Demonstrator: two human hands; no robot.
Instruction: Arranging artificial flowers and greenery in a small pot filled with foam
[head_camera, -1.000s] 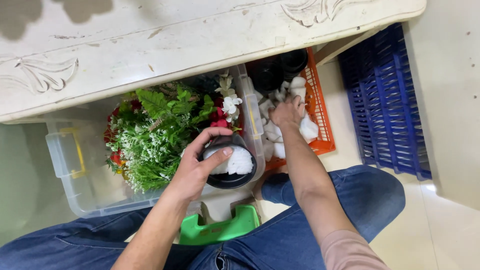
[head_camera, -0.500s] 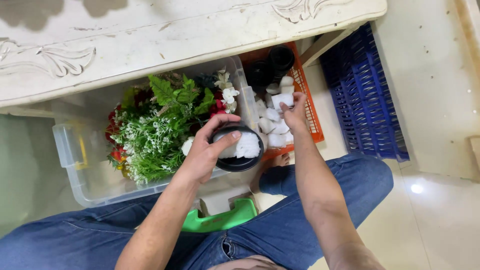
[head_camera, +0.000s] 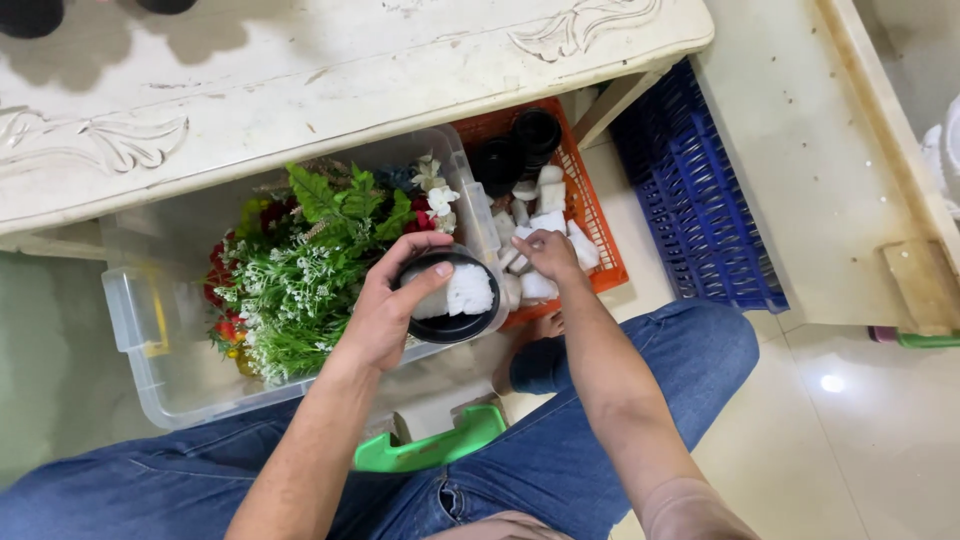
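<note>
My left hand (head_camera: 385, 315) grips a small black round plastic pot (head_camera: 452, 300) with white foam inside, held above the clear plastic bin of artificial flowers (head_camera: 300, 270). My right hand (head_camera: 545, 255) closes on white foam chunks (head_camera: 545, 215) in the orange plastic crate (head_camera: 600, 215); I'm filling the pot.

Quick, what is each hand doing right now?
Left hand: closed around a small black pot with white pieces inside.
Right hand: down among white chunks in the orange basket; grip cannot be told.
</note>
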